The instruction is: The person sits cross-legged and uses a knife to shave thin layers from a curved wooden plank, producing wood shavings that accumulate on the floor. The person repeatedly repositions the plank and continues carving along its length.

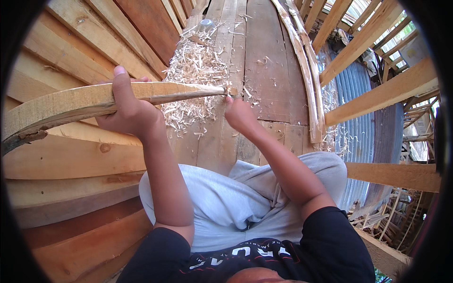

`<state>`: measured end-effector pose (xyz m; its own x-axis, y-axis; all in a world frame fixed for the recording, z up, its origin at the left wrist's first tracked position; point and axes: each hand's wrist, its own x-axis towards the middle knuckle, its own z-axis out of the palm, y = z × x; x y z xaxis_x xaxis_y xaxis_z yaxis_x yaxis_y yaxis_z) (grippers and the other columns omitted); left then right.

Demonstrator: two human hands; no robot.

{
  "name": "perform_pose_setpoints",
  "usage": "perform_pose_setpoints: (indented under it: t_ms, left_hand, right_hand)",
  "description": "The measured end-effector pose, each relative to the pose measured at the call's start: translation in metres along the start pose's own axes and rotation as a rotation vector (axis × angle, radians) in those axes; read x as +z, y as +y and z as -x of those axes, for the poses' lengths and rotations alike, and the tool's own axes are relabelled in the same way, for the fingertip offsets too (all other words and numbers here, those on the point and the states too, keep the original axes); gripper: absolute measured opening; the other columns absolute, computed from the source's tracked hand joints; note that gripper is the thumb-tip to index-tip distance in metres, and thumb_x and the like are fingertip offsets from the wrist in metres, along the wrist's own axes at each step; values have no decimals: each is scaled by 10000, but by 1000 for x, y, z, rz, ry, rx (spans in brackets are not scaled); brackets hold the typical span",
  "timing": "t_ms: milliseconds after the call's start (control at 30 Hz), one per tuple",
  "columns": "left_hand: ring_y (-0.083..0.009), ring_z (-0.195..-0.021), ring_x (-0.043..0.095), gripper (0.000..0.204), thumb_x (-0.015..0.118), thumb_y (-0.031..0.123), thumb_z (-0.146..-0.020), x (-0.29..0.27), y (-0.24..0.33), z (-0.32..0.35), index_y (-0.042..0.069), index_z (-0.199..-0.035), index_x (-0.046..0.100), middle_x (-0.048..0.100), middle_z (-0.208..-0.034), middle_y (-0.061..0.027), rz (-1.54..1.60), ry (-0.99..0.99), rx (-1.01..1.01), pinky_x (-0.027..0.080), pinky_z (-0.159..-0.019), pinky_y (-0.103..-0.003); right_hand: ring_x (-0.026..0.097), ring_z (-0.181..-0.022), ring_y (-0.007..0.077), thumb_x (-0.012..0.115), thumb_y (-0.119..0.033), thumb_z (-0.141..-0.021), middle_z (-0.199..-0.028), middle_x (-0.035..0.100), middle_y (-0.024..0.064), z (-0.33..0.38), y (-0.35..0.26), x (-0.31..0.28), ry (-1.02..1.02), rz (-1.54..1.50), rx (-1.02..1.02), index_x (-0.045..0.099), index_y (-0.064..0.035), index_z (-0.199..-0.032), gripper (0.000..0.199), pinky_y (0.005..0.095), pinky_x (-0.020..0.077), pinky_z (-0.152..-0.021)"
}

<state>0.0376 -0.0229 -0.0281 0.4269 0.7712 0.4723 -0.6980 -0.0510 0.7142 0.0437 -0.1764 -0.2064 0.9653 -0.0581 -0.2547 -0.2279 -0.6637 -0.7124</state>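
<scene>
My left hand [131, 107] is wrapped around a long pale wooden board [71, 99], thumb over its upper edge. The board runs from the left rim of the view to a narrowed end near the middle, with rough bark-like wood along its lower edge. At that narrowed end my right hand [239, 114] is closed, its fingers pressed together. A small brownish piece shows just above those fingers, but I cannot make out what they hold. Below the board's end, a heap of curled wood shavings [193, 61] covers part of the plank floor [264, 61].
Wooden planks [80, 155] form a wall close on the left. Two long wood strips [309, 85] lie along the floor's right side, beside slanting wooden posts [382, 96] and a corrugated metal sheet [354, 108]. A small clear container [205, 23] stands among the far shavings.
</scene>
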Motion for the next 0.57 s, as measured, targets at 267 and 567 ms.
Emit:
perform_pose_setpoints:
  t_ms: [267, 567]
  left_hand:
    - [-212, -535, 565, 190, 679, 77, -776, 8, 3, 10, -8, -824, 517, 495, -664, -75, -30, 33, -38, 517, -492, -321]
    - [-204, -540, 566, 183, 682, 108, -781, -1, 1, 3, 6, -790, 530, 494, -653, -72, -58, -31, -9, 520, -502, -325]
  right_hand:
    - [627, -764, 477, 367, -338, -1033, -774, 638, 299, -18, 47, 14, 95, 18, -77, 571, 82, -928, 478, 548, 488, -707]
    - [674, -803, 392, 411, -315, -1013, -908, 669, 264, -21, 31, 16, -7, 230, -248, 574, -97, -1255, 364, 507, 534, -768]
